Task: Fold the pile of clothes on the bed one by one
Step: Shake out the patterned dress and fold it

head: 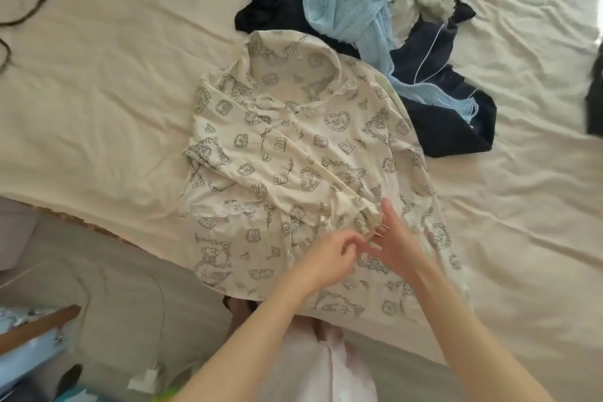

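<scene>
Folding under way on the printed shirt [293, 166], spread mid-frame on the bed [98, 91].
Head view: a cuff is pinched by the left hand [329, 259], steadied by the right hand [396, 243], fingers straight; the pile [359, 10] waits upper right; the sleeve fold could be dragged askew.

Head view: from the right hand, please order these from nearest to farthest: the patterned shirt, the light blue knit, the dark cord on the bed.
1. Patterned shirt: directly under the right hand, touching it.
2. Light blue knit: in the pile beyond the shirt's collar.
3. Dark cord: far upper left on the sheet.
</scene>
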